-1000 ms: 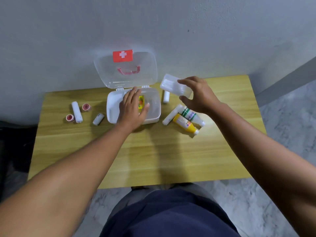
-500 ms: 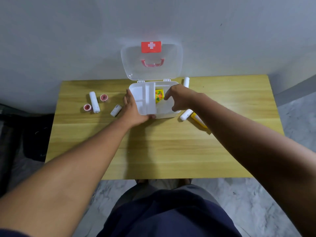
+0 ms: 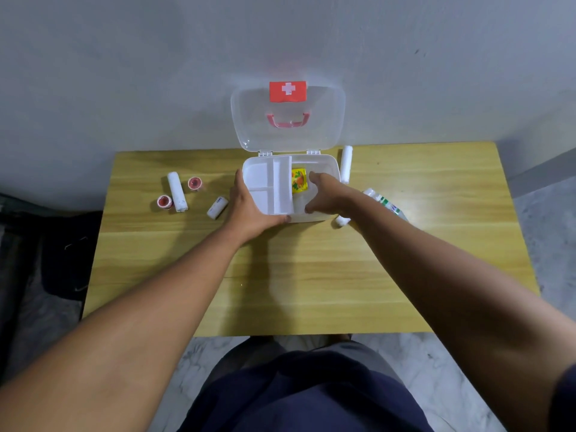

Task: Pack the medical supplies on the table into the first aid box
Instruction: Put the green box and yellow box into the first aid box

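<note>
White plastic first aid box (image 3: 325, 165), lid up: divided white tray (image 3: 269, 185) gripped by left hand (image 3: 249, 210); yellow packet (image 3: 299, 181) beside spread, empty right hand (image 3: 327, 194).

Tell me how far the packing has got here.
Early. The first aid box is open with a yellow packet inside. Left hand and right hand are seating the divider tray. Rolls and bottles remain on the table.

I see a wooden desk (image 3: 311, 275) against the wall. The open box (image 3: 327, 165) sits at its far middle. Left of the box lie a small roll (image 3: 217, 207), a long roll (image 3: 177, 191) and two red-cored tapes (image 3: 195, 183) (image 3: 164, 201). Right of the box lie another roll (image 3: 346, 163) and a bottle (image 3: 385, 203).
</note>
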